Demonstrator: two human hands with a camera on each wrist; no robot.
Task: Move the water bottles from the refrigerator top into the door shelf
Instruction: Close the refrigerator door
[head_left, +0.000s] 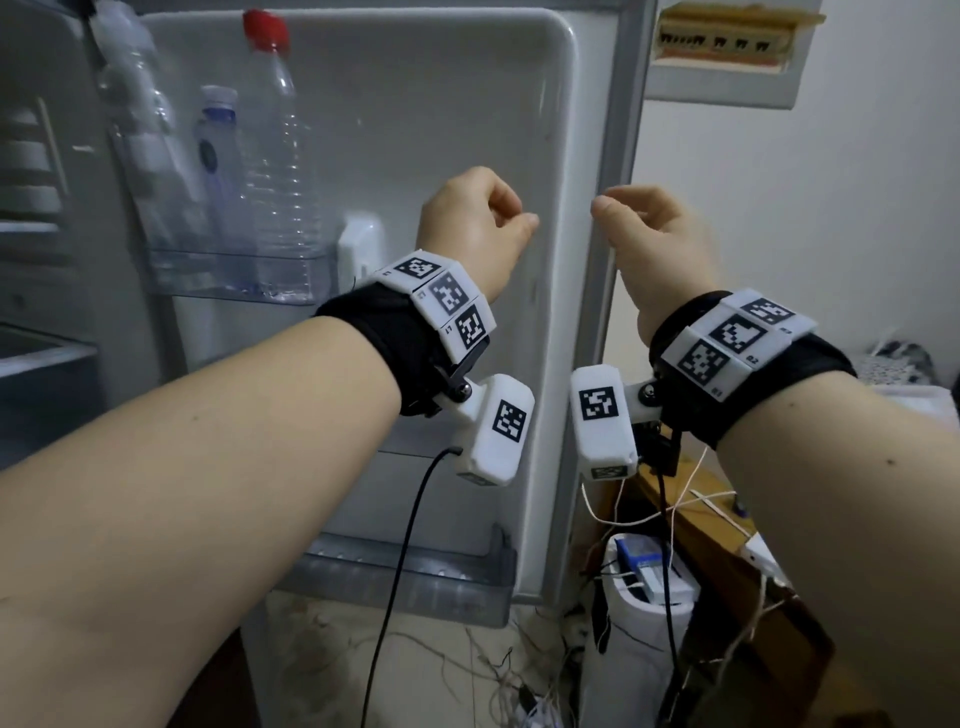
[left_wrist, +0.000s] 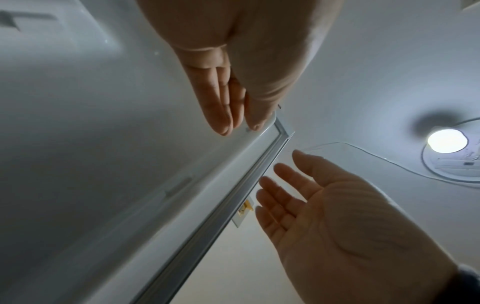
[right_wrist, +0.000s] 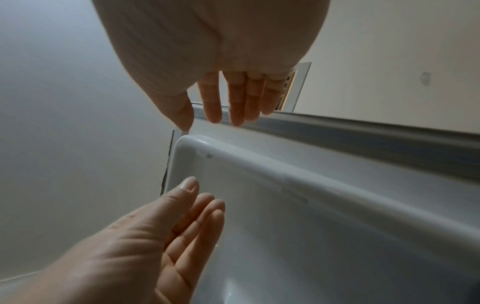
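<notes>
**Bottles in door shelf, both hands empty**

Three water bottles stand upright in door shelf (head_left: 234, 270): red-cap bottle (head_left: 275, 171), blue-label bottle (head_left: 218, 182), clear bottle (head_left: 140, 156) furthest left. L hand (head_left: 475, 223) and R hand (head_left: 654, 234) are raised side by side in front of fridge door (head_left: 441, 104), close but apart. Wrist views show fingers relaxed, near straight, nothing held or pinched. Fridge top out of view, so can't tell if any bottles are left up there. Judgement: task looks mostly or fully done, w/ only a top check remaining
</notes>
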